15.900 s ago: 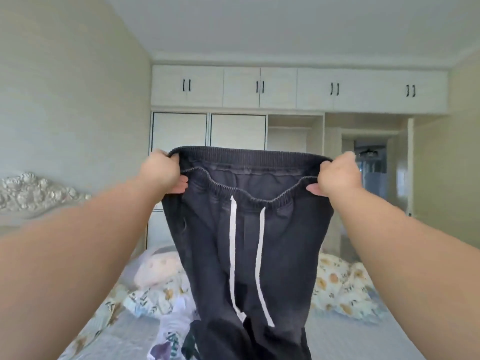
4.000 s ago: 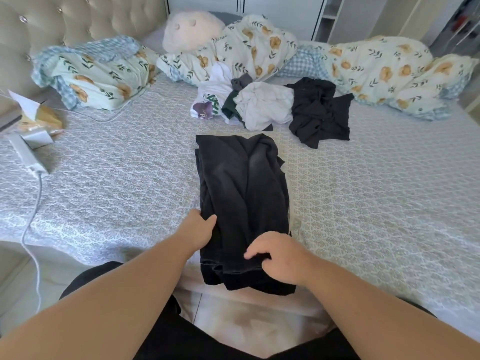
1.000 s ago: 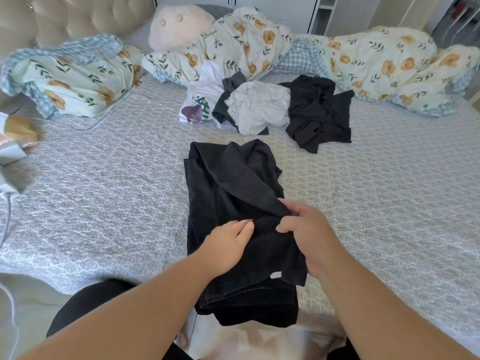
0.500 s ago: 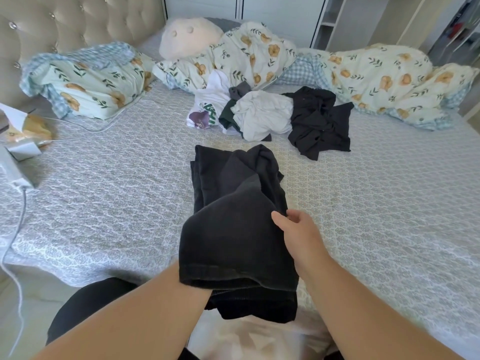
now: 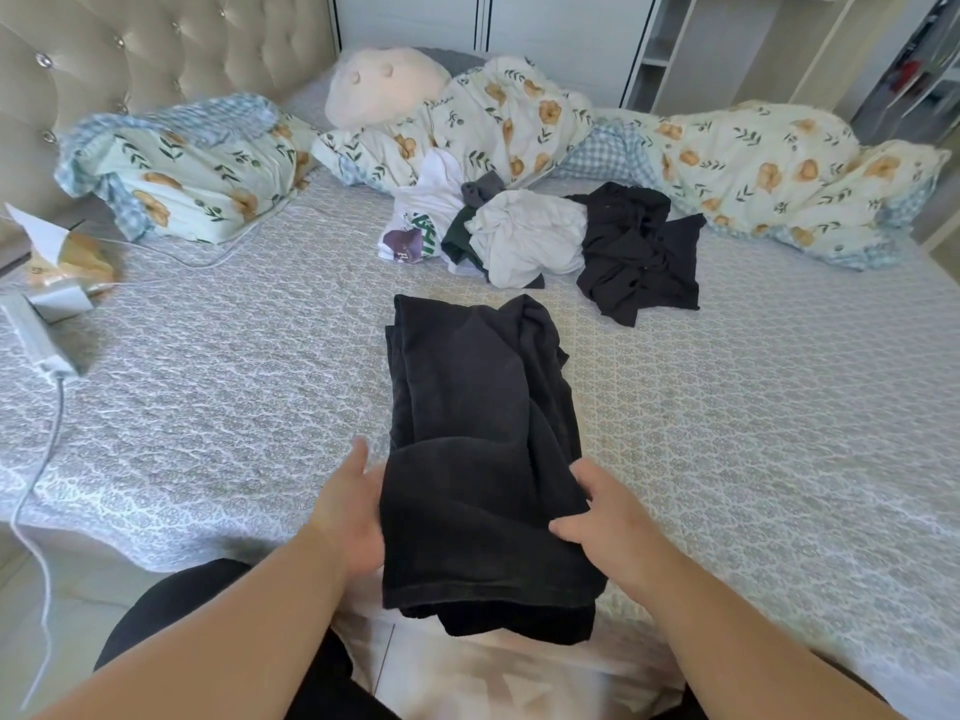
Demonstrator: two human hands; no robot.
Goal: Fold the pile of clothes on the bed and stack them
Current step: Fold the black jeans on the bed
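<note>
Item: dark charcoal cotton trousers [image 5: 478, 407], half-folded lengthwise on the grey quilted bed [image 5: 753, 433], near edge. Soft, limp, moderately heavy, likely non-slip. Left hand [image 5: 348, 517] and right hand [image 5: 602, 517]: fingers pinching the doubled-over fold's sides; best held there.

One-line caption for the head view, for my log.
Both hands, left hand and right hand, fold dark trousers on the bed; unfolded clothes pile waits behind.

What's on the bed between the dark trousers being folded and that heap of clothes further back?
Nothing: the head view shows bare quilted bedspread between the trousers and the heap.
</note>
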